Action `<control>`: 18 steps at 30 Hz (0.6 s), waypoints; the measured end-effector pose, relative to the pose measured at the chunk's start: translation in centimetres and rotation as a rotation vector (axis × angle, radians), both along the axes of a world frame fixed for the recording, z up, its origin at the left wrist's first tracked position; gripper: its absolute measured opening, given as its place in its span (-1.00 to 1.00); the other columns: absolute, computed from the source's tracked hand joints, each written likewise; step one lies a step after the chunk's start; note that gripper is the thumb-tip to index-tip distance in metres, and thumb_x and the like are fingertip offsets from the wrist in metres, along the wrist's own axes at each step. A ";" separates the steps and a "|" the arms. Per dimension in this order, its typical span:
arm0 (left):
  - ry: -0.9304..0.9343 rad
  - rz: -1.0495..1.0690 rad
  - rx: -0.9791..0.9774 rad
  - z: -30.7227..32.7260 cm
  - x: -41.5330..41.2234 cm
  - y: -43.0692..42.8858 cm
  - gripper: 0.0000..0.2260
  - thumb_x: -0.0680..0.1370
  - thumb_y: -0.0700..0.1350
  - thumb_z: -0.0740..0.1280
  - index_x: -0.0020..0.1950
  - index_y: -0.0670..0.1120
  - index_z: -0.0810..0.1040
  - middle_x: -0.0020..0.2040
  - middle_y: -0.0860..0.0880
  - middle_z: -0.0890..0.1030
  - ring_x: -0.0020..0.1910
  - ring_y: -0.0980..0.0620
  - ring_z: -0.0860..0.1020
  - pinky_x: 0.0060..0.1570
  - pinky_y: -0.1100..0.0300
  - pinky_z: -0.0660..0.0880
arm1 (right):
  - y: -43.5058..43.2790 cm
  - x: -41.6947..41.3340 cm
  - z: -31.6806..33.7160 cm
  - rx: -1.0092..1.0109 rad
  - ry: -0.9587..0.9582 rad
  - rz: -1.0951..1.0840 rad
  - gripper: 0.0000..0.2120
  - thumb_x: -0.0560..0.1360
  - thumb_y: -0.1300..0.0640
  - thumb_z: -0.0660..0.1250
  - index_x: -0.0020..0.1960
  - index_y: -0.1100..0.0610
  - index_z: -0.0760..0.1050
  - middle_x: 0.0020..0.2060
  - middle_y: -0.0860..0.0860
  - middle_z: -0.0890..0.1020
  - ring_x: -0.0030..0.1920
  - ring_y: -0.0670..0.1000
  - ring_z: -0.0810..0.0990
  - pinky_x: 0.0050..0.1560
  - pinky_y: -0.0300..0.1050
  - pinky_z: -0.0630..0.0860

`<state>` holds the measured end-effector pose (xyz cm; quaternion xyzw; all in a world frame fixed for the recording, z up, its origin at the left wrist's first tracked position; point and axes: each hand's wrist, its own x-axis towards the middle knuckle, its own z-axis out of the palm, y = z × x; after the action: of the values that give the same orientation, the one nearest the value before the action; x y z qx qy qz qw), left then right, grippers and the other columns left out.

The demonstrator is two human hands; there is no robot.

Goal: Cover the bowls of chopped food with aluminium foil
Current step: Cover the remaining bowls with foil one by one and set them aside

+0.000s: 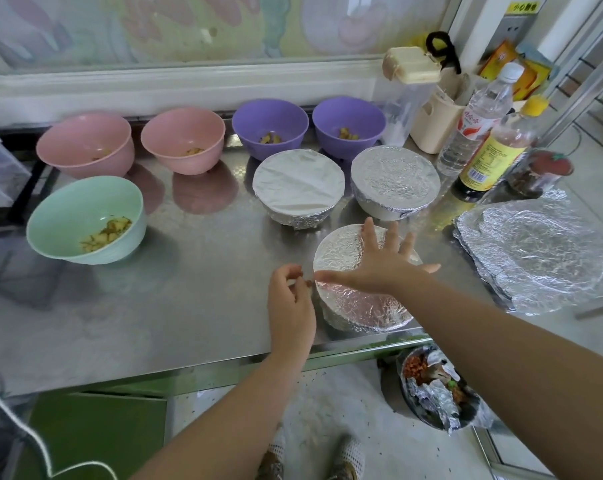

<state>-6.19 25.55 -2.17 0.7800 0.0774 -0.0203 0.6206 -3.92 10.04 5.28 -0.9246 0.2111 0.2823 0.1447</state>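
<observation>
**Q:** Stainless-steel counter [189,306], head view. Why does the right hand [383,258] lie flat, fingers spread, on the nearest foil-covered bowl [358,306]?

**A:** Probably the released palm steadies the bowl beneath it and smooths the foil. The left hand [291,299], fingers curled at the rim just off the right thumb, seems to crimp the edge. Whether it pinches foil cannot be told.

**Q:** And what lies around the grip?

**A:** Spare foil sheets [542,251] lie beyond the little finger, presumably kept within reach. The mint-green bowl [85,220], well past the left hand, stands uncovered.
</observation>
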 end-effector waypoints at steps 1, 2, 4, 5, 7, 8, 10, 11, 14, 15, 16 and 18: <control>0.032 -0.022 -0.037 0.3 -0.8 0.6 -0.85 0.64 -0.22 0.23 0.12 0.01 0.46 0.06 0.04 0.60 0.02 0.10 0.62 0.04 0.16 0.57 | 0.0 0.0 0.0 -0.008 -0.020 0.026 0.45 -0.03 -0.78 0.16 0.55 -0.20 -0.51 0.54 0.02 -0.51 0.52 0.29 -0.50 0.29 0.75 -0.20; 0.080 -0.063 -0.081 0.5 -1.7 1.0 -0.85 0.62 -0.23 0.25 0.09 0.02 0.46 0.04 0.02 0.62 0.00 0.08 0.63 -0.02 0.16 0.56 | 0.1 0.1 -0.1 -0.012 -0.040 0.065 0.43 -0.02 -0.77 0.18 0.54 -0.22 -0.51 0.55 0.03 -0.50 0.52 0.29 -0.51 0.29 0.74 -0.20; 0.186 -0.200 -0.198 1.0 -3.1 1.4 -0.81 0.59 -0.22 0.33 0.10 0.02 0.43 0.05 -0.04 0.65 0.01 0.07 0.64 -0.09 0.22 0.55 | 0.1 0.2 0.0 0.001 -0.060 0.146 0.40 0.01 -0.74 0.25 0.53 -0.29 -0.50 0.56 0.01 -0.48 0.51 0.29 -0.52 0.30 0.74 -0.21; 0.230 -0.272 -0.248 1.1 -3.5 1.4 -0.77 0.57 -0.22 0.36 0.13 0.02 0.40 0.07 -0.08 0.65 0.04 0.09 0.64 -0.04 0.23 0.56 | 0.1 0.3 0.1 0.008 -0.054 0.179 0.39 0.01 -0.73 0.28 0.53 -0.31 -0.48 0.56 0.00 -0.48 0.52 0.28 -0.51 0.30 0.73 -0.21; 0.286 -0.361 -0.290 1.1 -3.8 1.1 -0.67 0.54 -0.25 0.40 0.16 0.02 0.36 0.12 -0.13 0.62 0.10 0.13 0.63 0.14 0.25 0.55 | 0.2 0.3 0.3 0.005 -0.019 0.225 0.38 0.03 -0.71 0.30 0.56 -0.30 -0.43 0.57 -0.01 -0.46 0.54 0.28 -0.48 0.32 0.72 -0.21; 0.296 -0.371 -0.286 1.0 -3.8 1.0 -0.64 0.52 -0.25 0.42 0.16 0.04 0.34 0.14 -0.13 0.61 0.13 0.13 0.62 0.24 0.22 0.52 | 0.2 0.3 0.3 0.001 -0.004 0.235 0.38 0.04 -0.70 0.31 0.57 -0.29 -0.42 0.57 -0.01 -0.46 0.54 0.28 -0.47 0.32 0.72 -0.22; 0.281 -0.349 -0.234 0.4 -3.6 0.9 -0.58 0.48 -0.22 0.47 0.15 0.08 0.32 0.14 -0.10 0.59 0.15 0.08 0.62 0.27 0.19 0.51 | 0.3 0.4 0.4 -0.002 0.005 0.237 0.37 0.06 -0.69 0.33 0.57 -0.28 -0.41 0.57 -0.01 -0.45 0.55 0.28 -0.46 0.32 0.71 -0.22; 0.260 -0.343 -0.194 0.2 -3.6 0.8 -0.57 0.47 -0.20 0.48 0.14 0.09 0.32 0.12 -0.10 0.58 0.13 0.05 0.62 0.20 0.27 0.52 | 0.3 0.3 0.4 -0.002 0.005 0.236 0.37 0.06 -0.69 0.33 0.57 -0.28 -0.41 0.57 -0.01 -0.45 0.55 0.28 -0.46 0.32 0.71 -0.22; 0.189 -0.334 -0.082 -0.1 -3.6 1.0 -0.59 0.47 -0.15 0.49 0.11 0.14 0.32 0.10 -0.01 0.54 0.06 0.06 0.57 -0.07 0.44 0.44 | 0.4 0.3 0.5 -0.005 0.001 0.232 0.36 0.08 -0.68 0.34 0.57 -0.28 -0.41 0.58 -0.01 -0.44 0.56 0.27 -0.44 0.33 0.70 -0.22; 0.182 -0.332 -0.075 -0.2 -3.6 1.1 -0.61 0.48 -0.15 0.48 0.10 0.15 0.33 0.09 0.02 0.54 0.04 0.08 0.56 -0.09 0.45 0.43 | 0.4 0.3 0.4 -0.005 -0.002 0.232 0.36 0.09 -0.68 0.34 0.57 -0.28 -0.41 0.58 -0.01 -0.44 0.56 0.26 -0.44 0.33 0.70 -0.22; 0.183 -0.338 -0.076 -0.2 -3.6 1.2 -0.62 0.48 -0.15 0.48 0.09 0.14 0.34 0.06 0.04 0.55 0.01 0.09 0.55 -0.11 0.44 0.43 | 0.4 0.2 0.4 -0.005 -0.005 0.232 0.36 0.08 -0.68 0.34 0.57 -0.28 -0.41 0.58 -0.01 -0.44 0.56 0.26 -0.45 0.33 0.70 -0.22; 0.187 -0.343 -0.101 -0.4 -3.5 1.3 -0.64 0.48 -0.16 0.49 0.08 0.13 0.39 -0.02 0.04 0.57 -0.09 0.08 0.54 -0.12 0.36 0.45 | 0.3 0.2 0.3 -0.003 -0.009 0.233 0.37 0.07 -0.69 0.33 0.57 -0.28 -0.41 0.58 -0.01 -0.44 0.56 0.26 -0.45 0.33 0.70 -0.23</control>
<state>-9.67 26.83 -2.53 0.7443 -0.0004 -0.2017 0.6367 -3.73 10.36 5.57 -0.9443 0.1022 0.2927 0.1105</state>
